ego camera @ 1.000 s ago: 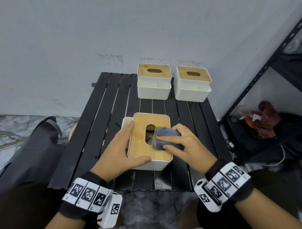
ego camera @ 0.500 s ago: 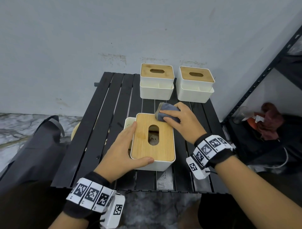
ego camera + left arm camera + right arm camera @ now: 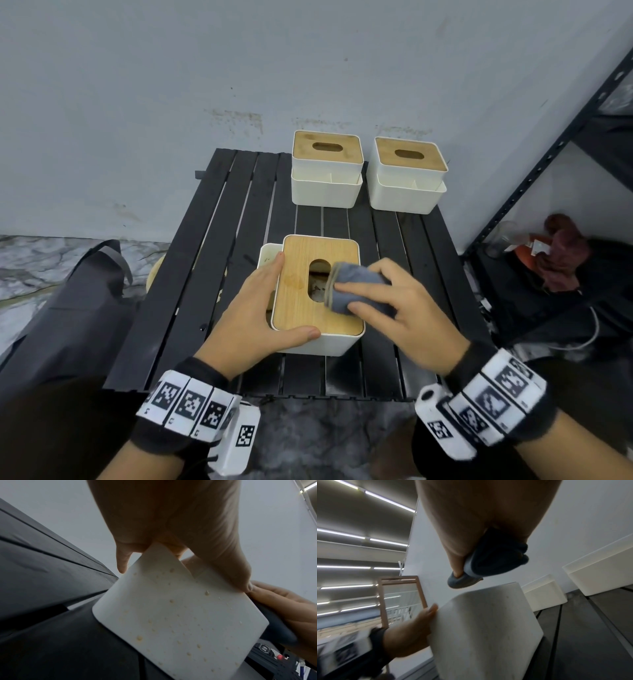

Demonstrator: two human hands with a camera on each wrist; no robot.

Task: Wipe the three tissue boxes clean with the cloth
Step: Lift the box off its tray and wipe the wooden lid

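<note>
The near tissue box [image 3: 301,308], white with a bamboo lid, stands on the black slatted table [image 3: 212,274]. My left hand [image 3: 260,305] grips its left side, thumb along the front edge. My right hand [image 3: 394,301] holds the folded grey-blue cloth [image 3: 352,284] down on the lid, just right of the slot. The left wrist view shows the box wall [image 3: 171,615] speckled with yellowish droplets. In the right wrist view the thumb pinches the cloth [image 3: 496,561] above the box [image 3: 488,628]. Two more tissue boxes [image 3: 327,168] [image 3: 407,174] stand side by side at the table's far end.
A grey wall rises right behind the table. A black bag [image 3: 68,308] lies on the floor to the left. To the right is a black metal shelf [image 3: 548,154] with a dark red rag [image 3: 561,253] on its low level. The table's front edge is by my wrists.
My right hand has drawn the cloth back from the lid's far right corner toward me, to beside the slot. The left hand has kept its grip on the box.
</note>
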